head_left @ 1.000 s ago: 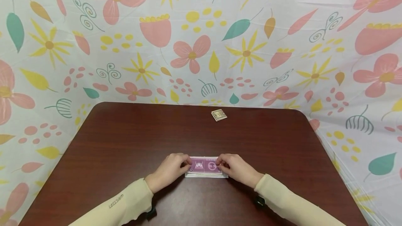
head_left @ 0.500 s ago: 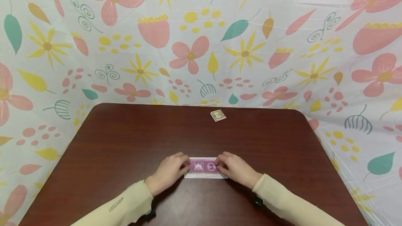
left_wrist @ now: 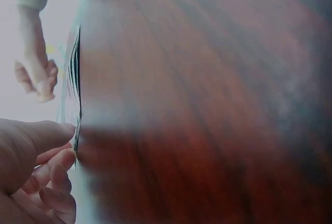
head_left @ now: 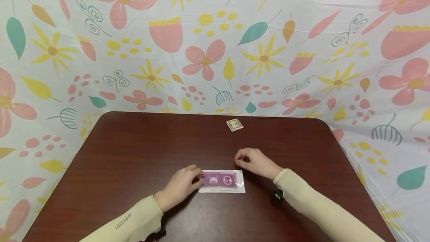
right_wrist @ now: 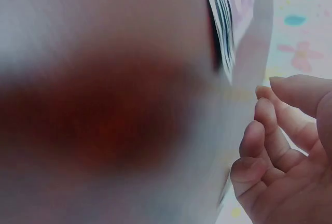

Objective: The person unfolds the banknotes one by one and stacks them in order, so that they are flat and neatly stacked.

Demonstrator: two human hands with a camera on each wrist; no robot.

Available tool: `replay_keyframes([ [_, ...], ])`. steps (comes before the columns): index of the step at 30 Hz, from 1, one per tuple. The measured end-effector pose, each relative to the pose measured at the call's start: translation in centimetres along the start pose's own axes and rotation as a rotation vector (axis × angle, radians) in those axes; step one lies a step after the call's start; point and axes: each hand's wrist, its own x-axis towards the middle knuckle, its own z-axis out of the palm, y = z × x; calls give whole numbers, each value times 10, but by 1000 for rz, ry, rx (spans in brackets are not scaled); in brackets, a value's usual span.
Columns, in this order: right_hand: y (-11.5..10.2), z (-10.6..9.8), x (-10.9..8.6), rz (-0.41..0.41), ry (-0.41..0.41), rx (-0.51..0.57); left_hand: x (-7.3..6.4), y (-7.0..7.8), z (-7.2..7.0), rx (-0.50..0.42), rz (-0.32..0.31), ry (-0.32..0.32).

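On the near middle of the table lies a flat stack of sleeved banknotes (head_left: 223, 180). Its top note is purple, inside a clear plastic sleeve. Thumb and fingers of my left hand (head_left: 183, 182) pinch the stack's left end. In the left wrist view several thin layers of the stack (left_wrist: 74, 79) show edge-on, slightly fanned apart. My right hand (head_left: 256, 162) is off the stack, beyond its right end, fingers loosely bent. The right wrist view shows this right hand (right_wrist: 290, 141) holding nothing, apart from the layered edge of the stack (right_wrist: 224, 22).
A small pile of brownish notes or cards (head_left: 234, 124) lies near the far edge of the dark wooden table (head_left: 134, 145). Behind and beside the table hangs a white cloth (head_left: 208, 14) printed with flowers and leaves.
The right hand has let go of the stack's right end and moved away towards the far side, uncovering that end. The left hand keeps its place.
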Motion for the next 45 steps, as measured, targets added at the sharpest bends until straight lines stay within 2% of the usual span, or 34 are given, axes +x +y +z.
replay_keyframes([
  [6, 19, -20, 31, 118, 28, 6, -1, -2, 0, 5, 9, 8],
  [14, 51, -39, 68, 227, 38, -9, 0, -3, 0, -7, -3, -16],
  [23, 78, -39, 96, 291, 111, -43, -2, -2, 2, -1, 11, -1],
  [29, 87, -35, 109, 304, 109, -51, -2, -1, 2, 2, -2, -10],
  [37, 89, -37, 117, 287, -15, -106, -1, -5, 3, 15, 19, 2],
  [45, 88, -42, 115, 302, -45, -90, -1, -6, 4, 21, 26, 10],
])
